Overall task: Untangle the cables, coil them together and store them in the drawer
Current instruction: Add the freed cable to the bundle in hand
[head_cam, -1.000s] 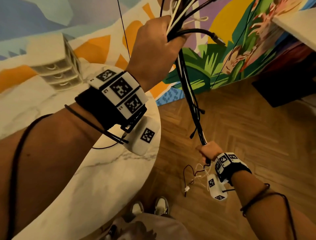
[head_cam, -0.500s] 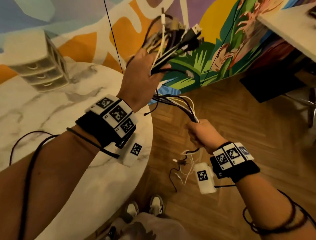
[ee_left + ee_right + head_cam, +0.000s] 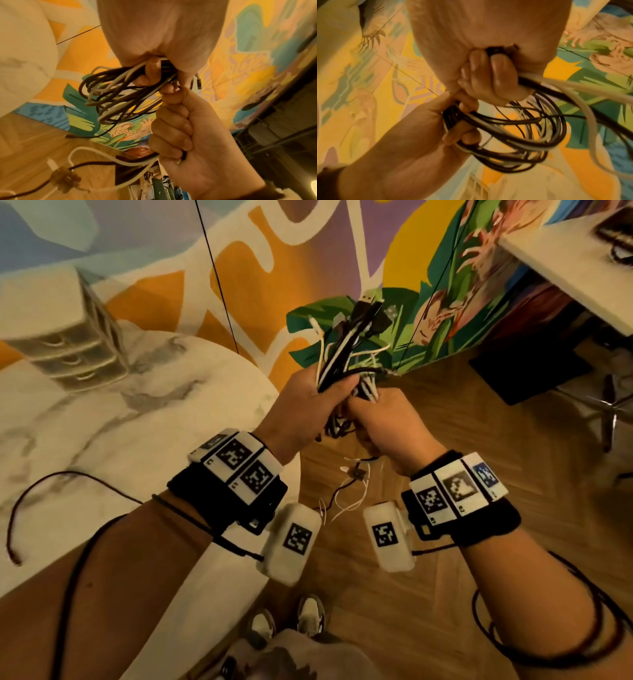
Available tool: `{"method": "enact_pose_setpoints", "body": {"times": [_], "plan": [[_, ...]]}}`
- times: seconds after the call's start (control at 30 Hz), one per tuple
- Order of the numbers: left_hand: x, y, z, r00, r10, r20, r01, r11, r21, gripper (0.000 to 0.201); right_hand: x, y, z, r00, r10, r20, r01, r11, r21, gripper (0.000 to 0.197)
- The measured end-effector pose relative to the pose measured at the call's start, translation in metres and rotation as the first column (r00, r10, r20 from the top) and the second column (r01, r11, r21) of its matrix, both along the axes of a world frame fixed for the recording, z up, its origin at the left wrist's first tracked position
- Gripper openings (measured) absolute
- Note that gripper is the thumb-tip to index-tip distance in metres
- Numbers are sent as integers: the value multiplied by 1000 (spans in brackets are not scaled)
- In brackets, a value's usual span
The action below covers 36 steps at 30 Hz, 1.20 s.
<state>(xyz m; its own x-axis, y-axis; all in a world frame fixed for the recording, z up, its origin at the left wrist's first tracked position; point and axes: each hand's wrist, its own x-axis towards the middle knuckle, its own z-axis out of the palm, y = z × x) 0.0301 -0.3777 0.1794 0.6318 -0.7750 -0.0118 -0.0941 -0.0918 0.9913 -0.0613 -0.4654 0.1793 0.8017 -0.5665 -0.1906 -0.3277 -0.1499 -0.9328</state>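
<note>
Beneath both fists (image 3: 178, 134), looped cables (image 3: 120, 97)

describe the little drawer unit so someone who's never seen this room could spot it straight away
Start at the round marble table in front of the painted mural wall. At its far left edge stands the drawer unit, a small pale box with three stacked shallow drawers, all shut. It is the only boxy thing standing on the tabletop; the cable bundle is in the hands.

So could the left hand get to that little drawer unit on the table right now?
Probably not yet. The left hand grips the cable bundle together with the right hand, and the drawer unit stands apart at the far side of the marble table.
</note>
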Motion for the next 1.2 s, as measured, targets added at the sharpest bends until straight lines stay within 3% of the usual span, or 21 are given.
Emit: {"method": "enact_pose_setpoints", "body": {"times": [0.23,0.33,0.47,0.53,0.6,0.67,0.73,0.8,0.87,0.93,1.07,1.2], "plan": [[3,-5,9,995,1,101,-22,978,207,25,2,8,2,981,180,-71,-193,925,-327,19],[6,-9,9,995,26,96,-50,963,264,31,2,7,-11,981,182,-68,-194,924,-329,22],[5,-5,15,988,64,143,-104,950,295,30,-17,3,-60,997,81,-20,-84,972,-218,25],[11,-3,22,979,112,170,-156,950,270,28,-33,-6,-96,997,-11,-70,-14,939,-343,21],[17,0,34,969,162,184,-202,952,229,30,-54,-19,-141,976,-144,-164,64,907,-417,46],[23,2,46,964,197,179,-227,959,170,30,-70,-28,-187,930,-227,-289,116,928,-354,68],[26,2,55,959,227,173,-250,960,124,27,-76,-30,-219,888,-250,-386,171,958,-229,73],[27,3,60,960,241,143,-258,960,112,31,-77,-31,-237,845,-235,-480,197,972,-129,53],[27,7,62,963,245,110,-257,959,116,42,-76,-31,-243,819,-197,-539,152,980,-127,11],[28,11,62,966,242,91,-252,961,111,45,-75,-29,-248,834,-201,-514,146,979,-145,10],[29,18,65,968,245,49,-249,963,107,31,-61,-13,-243,912,-195,-361,231,971,60,23],[32,21,70,968,252,19,-252,964,85,27,-45,6,-242,927,-52,-371,110,984,139,14]]}}
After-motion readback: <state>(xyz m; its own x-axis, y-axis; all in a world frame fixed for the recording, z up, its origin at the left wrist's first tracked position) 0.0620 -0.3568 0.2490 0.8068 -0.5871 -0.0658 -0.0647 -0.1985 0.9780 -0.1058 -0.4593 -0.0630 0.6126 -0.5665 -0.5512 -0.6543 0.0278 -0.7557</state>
